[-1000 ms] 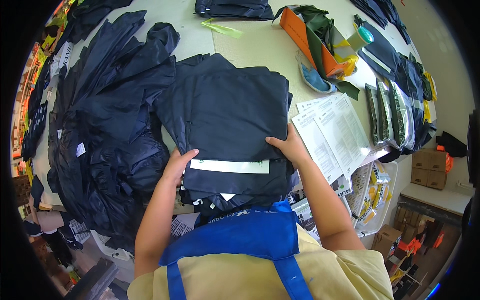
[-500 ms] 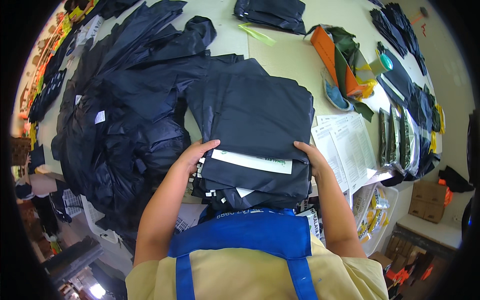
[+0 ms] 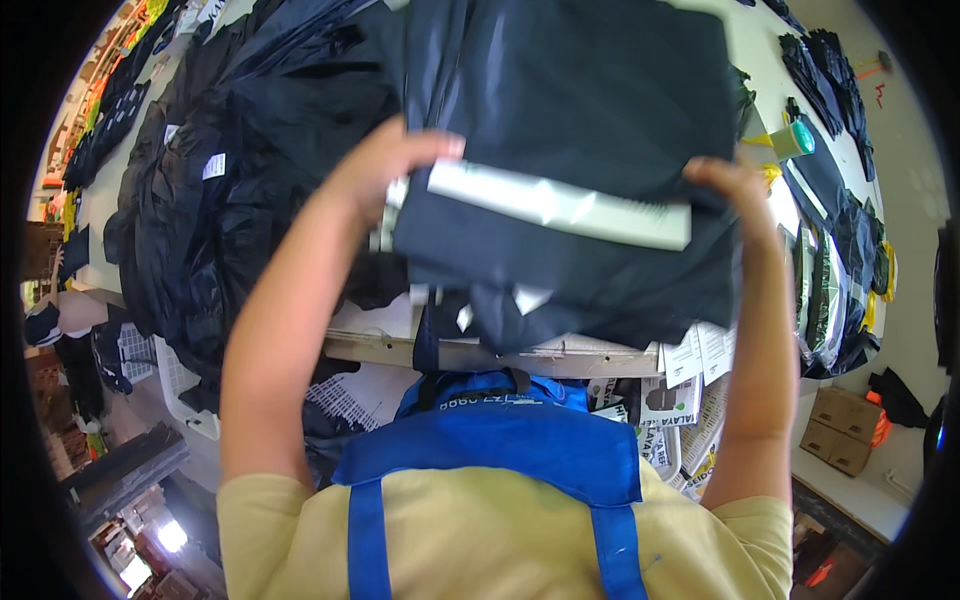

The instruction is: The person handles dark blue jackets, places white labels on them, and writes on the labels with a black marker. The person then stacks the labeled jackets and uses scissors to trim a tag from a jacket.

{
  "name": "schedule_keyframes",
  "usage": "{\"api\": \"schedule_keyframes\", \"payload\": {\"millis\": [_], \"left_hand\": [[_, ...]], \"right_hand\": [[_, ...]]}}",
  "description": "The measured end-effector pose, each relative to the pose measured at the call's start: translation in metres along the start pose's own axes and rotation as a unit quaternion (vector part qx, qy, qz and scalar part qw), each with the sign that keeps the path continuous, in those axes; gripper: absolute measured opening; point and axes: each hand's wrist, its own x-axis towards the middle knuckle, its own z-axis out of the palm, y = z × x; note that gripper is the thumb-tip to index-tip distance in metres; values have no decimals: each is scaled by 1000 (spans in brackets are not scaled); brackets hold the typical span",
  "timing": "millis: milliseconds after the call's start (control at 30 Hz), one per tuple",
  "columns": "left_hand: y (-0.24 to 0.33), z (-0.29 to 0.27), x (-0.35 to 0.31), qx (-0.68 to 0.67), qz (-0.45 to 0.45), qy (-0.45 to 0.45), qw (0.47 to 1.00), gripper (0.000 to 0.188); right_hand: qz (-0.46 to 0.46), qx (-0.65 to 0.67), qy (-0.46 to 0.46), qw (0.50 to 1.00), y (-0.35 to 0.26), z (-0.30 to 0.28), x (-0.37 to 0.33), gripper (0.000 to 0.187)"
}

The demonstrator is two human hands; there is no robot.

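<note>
Between both hands is a thick stack of folded black garments (image 3: 570,100), raised off the table and slightly smeared by motion. A white printed strip (image 3: 560,208) lies across its near part, and small white tags stick out at its left and lower edges. My left hand (image 3: 395,165) grips the stack's left edge, thumb on top and fingers hidden underneath. On the right edge, my right hand (image 3: 738,188) has its thumb over the fabric, its fingers also out of sight. Left of the stack spreads a large heap of loose black garments (image 3: 270,190).
The table's near edge (image 3: 460,356) runs before my blue apron. At right lie a green-topped roll (image 3: 797,140), clear-wrapped dark packets (image 3: 825,285) and more black garments (image 3: 825,70). Cardboard boxes (image 3: 840,430) stand beyond. A white crate (image 3: 182,385) sits below left.
My hands have lifted the stack from the table and carried it away from my body and to the right. It now covers the orange box, and the table's near edge is uncovered.
</note>
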Motion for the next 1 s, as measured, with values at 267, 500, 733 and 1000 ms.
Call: {"api": "schedule_keyframes", "payload": {"millis": [267, 500, 733, 1000], "left_hand": [[135, -19, 135, 3, 98, -37, 994, 26], [114, -10, 289, -21, 60, -19, 998, 23], [-25, -27, 367, 83, -13, 122, 989, 61], [-45, -33, 184, 526, 7, 135, 840, 62]], "right_hand": [[-107, 37, -22, 993, -100, -56, 153, 46], [-46, 52, -40, 997, -36, -82, 297, 56], [-14, -329, 36, 943, 118, -38, 388, 76], [-236, -251, 99, 933, 90, 65, 204, 38]]}}
